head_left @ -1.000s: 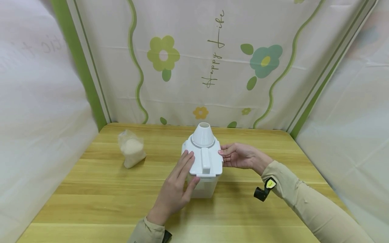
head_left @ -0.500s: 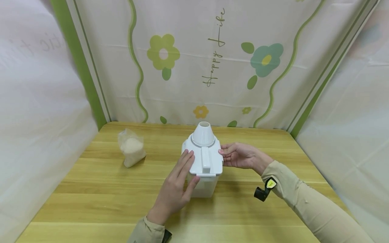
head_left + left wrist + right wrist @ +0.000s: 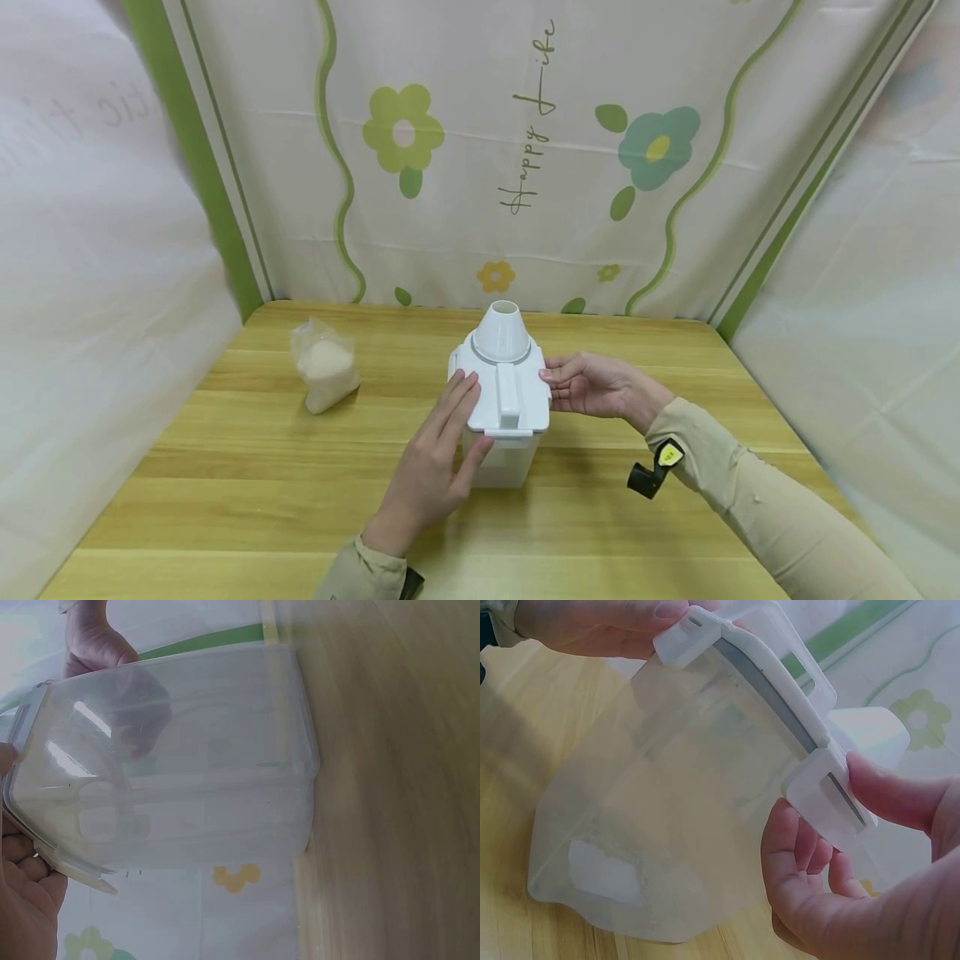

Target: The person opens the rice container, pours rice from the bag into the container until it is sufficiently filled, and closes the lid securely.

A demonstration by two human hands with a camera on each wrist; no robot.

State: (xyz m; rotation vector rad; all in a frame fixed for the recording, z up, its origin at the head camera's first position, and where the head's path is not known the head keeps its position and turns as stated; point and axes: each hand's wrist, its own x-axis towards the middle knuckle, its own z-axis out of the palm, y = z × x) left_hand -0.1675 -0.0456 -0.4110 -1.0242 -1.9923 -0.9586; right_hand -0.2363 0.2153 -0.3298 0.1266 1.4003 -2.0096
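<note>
A translucent storage container (image 3: 225,742) stands upright on the table, its white lid (image 3: 489,392) on top. The lid carries a raised handle (image 3: 507,396) and a white cone-shaped piece (image 3: 502,333) with a hole at its tip. My left hand (image 3: 427,475) rests at the lid's left front corner, two straight fingers on its edge and the thumb by the front latch (image 3: 686,636); its other fingers lie under the rim in the left wrist view. My right hand (image 3: 600,385) pinches the right side latch (image 3: 826,799), thumb above and fingers beneath. The left side latch (image 3: 86,877) slants outward.
A clear plastic bag (image 3: 324,367) of pale grains sits at the table's back left. The wooden table (image 3: 247,492) ends at a flower-patterned cloth wall (image 3: 450,225) behind, with white cloth on both sides.
</note>
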